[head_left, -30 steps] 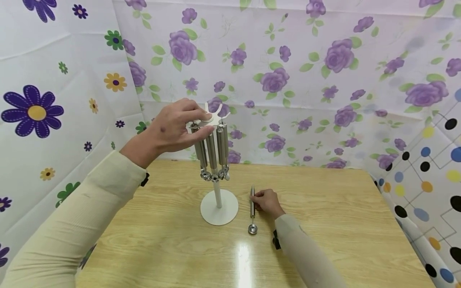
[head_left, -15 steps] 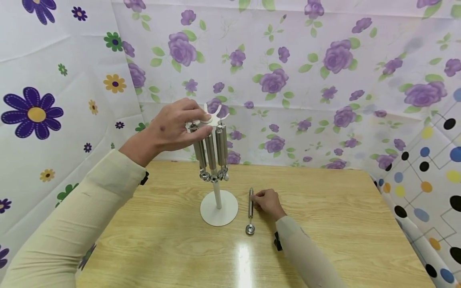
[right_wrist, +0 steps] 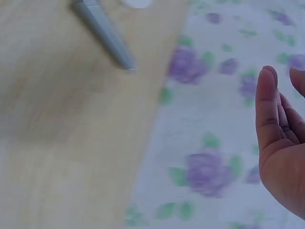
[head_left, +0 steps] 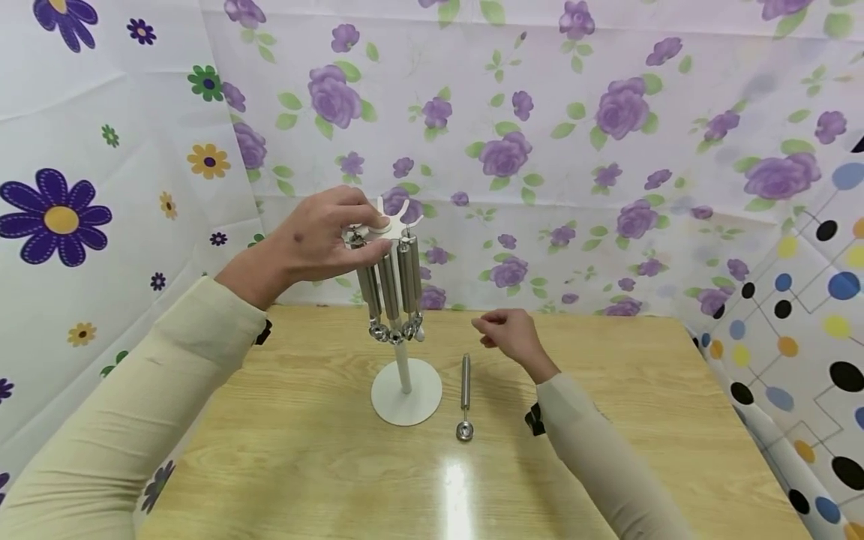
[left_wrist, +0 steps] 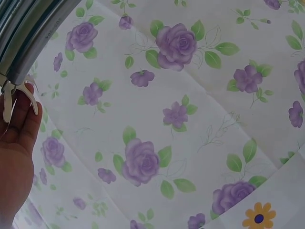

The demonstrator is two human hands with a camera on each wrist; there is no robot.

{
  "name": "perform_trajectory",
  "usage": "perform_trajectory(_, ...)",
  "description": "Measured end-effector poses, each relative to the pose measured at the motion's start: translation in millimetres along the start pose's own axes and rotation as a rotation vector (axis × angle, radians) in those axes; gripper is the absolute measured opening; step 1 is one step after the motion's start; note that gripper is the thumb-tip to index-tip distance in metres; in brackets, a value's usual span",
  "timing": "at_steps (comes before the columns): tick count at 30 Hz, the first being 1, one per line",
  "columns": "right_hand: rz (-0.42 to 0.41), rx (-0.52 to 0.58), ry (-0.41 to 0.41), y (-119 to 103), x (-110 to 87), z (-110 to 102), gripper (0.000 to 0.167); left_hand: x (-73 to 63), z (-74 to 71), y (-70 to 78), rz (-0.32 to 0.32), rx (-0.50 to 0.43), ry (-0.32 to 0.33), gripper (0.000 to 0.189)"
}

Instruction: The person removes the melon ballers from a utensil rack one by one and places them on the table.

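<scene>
My left hand (head_left: 317, 244) grips the white top of the rack (head_left: 394, 225), fingers curled over it, steel tools (head_left: 391, 289) hanging just beneath them. My right hand (head_left: 513, 337) hovers loosely curled, holding nothing; the lone scoop (head_left: 464, 394) lies on the bench (head_left: 641, 420) just below and left of those fingers.

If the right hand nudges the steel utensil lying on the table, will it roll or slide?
The steel utensil has a round, polished handle, so a sideways nudge would probably roll it, though the small scoop at its end may check that. It looks rigid and solid, likely heavy for its size. The table is glossy, so it could also skid.
</scene>
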State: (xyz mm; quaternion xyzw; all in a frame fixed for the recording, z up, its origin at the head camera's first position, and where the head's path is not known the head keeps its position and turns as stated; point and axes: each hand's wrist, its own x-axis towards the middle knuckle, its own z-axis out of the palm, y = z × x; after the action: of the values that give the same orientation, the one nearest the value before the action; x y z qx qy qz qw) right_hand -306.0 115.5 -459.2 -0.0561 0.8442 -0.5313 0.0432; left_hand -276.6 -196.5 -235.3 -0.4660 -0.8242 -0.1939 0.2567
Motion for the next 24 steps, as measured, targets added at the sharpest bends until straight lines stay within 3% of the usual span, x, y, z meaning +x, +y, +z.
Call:
perform_trajectory(13, -0.161, -0.017, -0.123, -91, -8.9, -19, 0.043, -3.3, -3.3, 1.7, -0.033, -0.002, -0.033, 0.023)
perform_trajectory(24, -0.333, -0.08, -0.213, -132, -11.4, -16, 0.041, -4.8, -8.0, 4.4, -0.088, -0.006, -0.094, 0.027)
